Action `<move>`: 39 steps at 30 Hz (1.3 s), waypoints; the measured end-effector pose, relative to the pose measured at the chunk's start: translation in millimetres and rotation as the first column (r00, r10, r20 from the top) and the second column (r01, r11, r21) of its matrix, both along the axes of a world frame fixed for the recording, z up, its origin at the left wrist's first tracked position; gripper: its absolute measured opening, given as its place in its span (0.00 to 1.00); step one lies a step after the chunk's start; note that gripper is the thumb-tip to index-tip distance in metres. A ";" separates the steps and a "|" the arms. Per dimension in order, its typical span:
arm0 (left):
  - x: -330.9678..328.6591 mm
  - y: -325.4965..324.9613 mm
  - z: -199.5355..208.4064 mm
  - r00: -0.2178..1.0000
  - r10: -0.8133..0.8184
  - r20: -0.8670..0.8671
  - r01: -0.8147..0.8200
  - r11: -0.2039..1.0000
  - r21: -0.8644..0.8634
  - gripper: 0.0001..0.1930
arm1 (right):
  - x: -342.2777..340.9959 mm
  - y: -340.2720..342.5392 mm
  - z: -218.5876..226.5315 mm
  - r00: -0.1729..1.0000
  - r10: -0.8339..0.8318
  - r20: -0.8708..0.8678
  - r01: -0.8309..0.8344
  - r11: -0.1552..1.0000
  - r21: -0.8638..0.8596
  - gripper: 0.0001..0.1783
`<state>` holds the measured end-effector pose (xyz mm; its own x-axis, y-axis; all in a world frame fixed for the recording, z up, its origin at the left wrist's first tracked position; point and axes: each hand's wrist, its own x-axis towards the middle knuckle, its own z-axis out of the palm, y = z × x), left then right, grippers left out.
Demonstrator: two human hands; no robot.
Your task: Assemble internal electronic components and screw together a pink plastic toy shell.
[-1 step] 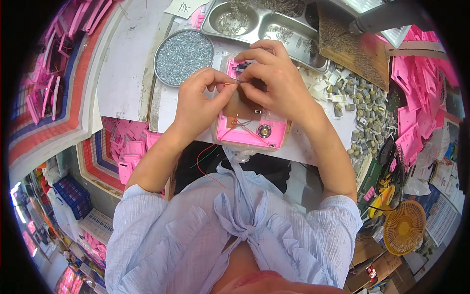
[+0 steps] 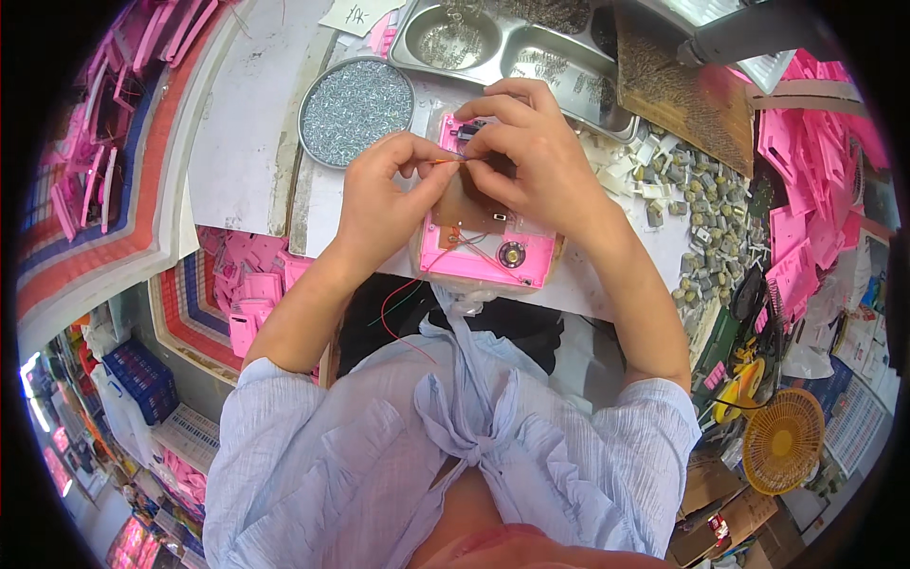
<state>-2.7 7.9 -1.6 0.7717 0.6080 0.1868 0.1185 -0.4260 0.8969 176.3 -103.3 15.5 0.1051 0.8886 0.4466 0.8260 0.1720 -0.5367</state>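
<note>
Pinching, head view: the left hand (image 2: 393,185) and the right hand (image 2: 536,147) meet, thumb against fingers, each gripping a thin orange wire (image 2: 442,161).
Wire direction: the visible stretch runs roughly left to right over the casing's far half; its ends are hidden at the fingertips.
Pink casing: lies on the tabletop (image 2: 652,251) below both hands, long axis running from near to far, far end leaning slightly left (image 2: 464,262).
Speaker: round, at the casing's near right (image 2: 512,253).
Brown board: within the casing, partly covered by the hands (image 2: 460,204).
Writing: a white paper slip (image 2: 358,13) at the far edge bears dark handwriting; the printed sheets (image 2: 858,427) at right are too small to read.
</note>
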 end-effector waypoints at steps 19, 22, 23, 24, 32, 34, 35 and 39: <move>3.1 7.5 -0.7 0.989 -0.094 0.112 0.088 0.994 0.061 0.05 | 5.2 -5.5 0.9 0.990 0.015 -0.144 -0.022 0.998 -0.052 0.08; 4.9 9.6 -1.9 0.971 -0.160 0.176 0.120 0.968 0.219 0.02 | 10.9 1.3 1.4 0.988 0.102 -0.115 -0.107 0.993 -0.041 0.07; 5.5 11.1 -2.1 0.967 -0.178 0.182 0.127 0.957 0.259 0.02 | 12.1 2.1 2.4 0.987 0.106 -0.119 -0.113 0.992 -0.056 0.07; 6.1 12.8 -2.4 0.962 -0.196 0.187 0.135 0.945 0.299 0.01 | 13.1 2.5 3.5 0.986 0.109 -0.124 -0.118 0.990 -0.072 0.07; -13.5 22.3 -29.5 0.988 0.129 -0.081 -0.089 0.919 0.383 0.08 | 6.6 -44.3 -3.1 0.972 -0.221 0.085 0.212 0.971 0.109 0.08; -2.3 3.1 -17.4 0.973 0.200 0.112 -0.229 0.882 0.412 0.13 | -3.8 -60.3 -18.3 0.964 -0.267 0.006 0.265 0.961 0.078 0.08; 2.8 -6.8 -5.0 0.950 0.232 0.208 -0.301 0.856 0.420 0.15 | -6.9 -64.5 -22.7 0.957 -0.289 -0.035 0.290 0.955 0.068 0.08; 26.5 -32.3 20.7 0.961 -0.263 0.089 0.247 0.957 0.152 0.18 | -16.3 -68.2 -20.4 0.859 -0.348 -0.376 0.382 0.924 0.016 0.07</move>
<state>23.8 -24.4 19.2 0.8684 0.3558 0.3452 -0.1039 -0.5502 0.8285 160.0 -171.5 -4.9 0.5820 0.7145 0.3882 0.5917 -0.0446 -0.8049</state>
